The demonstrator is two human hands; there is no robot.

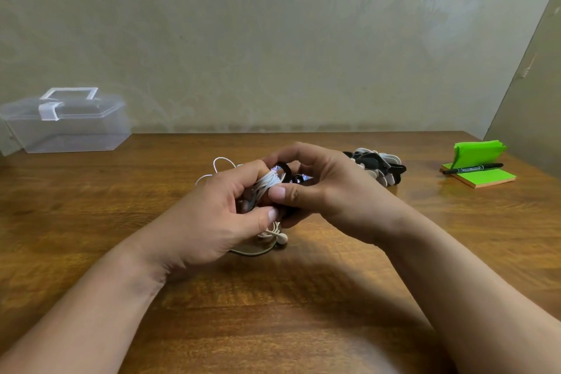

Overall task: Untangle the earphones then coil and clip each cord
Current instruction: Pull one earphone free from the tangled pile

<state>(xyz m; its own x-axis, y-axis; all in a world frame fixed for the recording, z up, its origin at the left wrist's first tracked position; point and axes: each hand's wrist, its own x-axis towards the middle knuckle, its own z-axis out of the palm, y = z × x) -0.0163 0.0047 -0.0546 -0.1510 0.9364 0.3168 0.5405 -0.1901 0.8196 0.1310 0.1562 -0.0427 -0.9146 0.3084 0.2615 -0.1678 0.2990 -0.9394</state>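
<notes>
Over the table (pixel 91 206), the left hand (pixel 218 206) curls round the coiled cord (pixel 267 182) to keep its loops bunched, while the right hand (pixel 321 182) pinches a black clip (pixel 284 171) against it, seemingly to fasten it.

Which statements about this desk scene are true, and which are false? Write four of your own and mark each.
The left hand grips a bundle of white cord. True.
The marker stands upright. False: it lies flat on the green notes.
The clear box stands open. False: its lid is shut.
A pile of clips lies on the table beyond the right hand. True.
</notes>
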